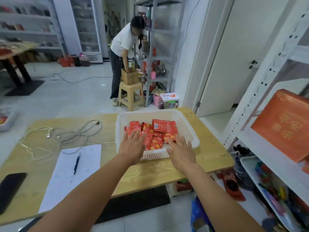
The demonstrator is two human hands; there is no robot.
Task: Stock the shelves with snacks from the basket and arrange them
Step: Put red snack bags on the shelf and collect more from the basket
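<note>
Wooden table [150,171] is shown with a white basket [150,113] of red snack packets [164,126] lying straight ahead of both hands, the left hand [132,146] spread flat over the pile, the right hand [181,153] outstretched at its near-right edge, nothing gripped; shelves [267,81] are seen rightward.

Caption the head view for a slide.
Left hand and right hand, both open, reach over a white basket of red snack packets.

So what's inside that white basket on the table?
Red snack packets, piled loosely in the white basket. The left hand and right hand spread open over them; anything beneath the top layer or the hands is hidden.
</note>
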